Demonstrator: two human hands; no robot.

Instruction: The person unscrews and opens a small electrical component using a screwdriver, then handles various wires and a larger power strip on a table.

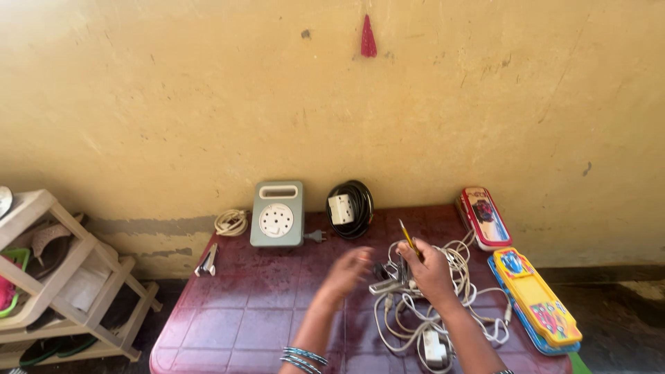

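Two hands work over a dark red worktop pushed against a yellow wall, seen from the head camera. Her right hand is clenched around a yellow screwdriver, whose slim shaft sticks up and away toward the wall, tilted a little to the left. That hand rests on a tangle of white cables with an adapter block at its near end. Her left hand hovers just left of the tangle, fingers loosely spread and blurred, grasping nothing I can make out; a small dark part lies between the two hands, nearer the left one. Further back stand a grey-green socket box and a black cable coil. Two colourful pencil cases lie well to the right.
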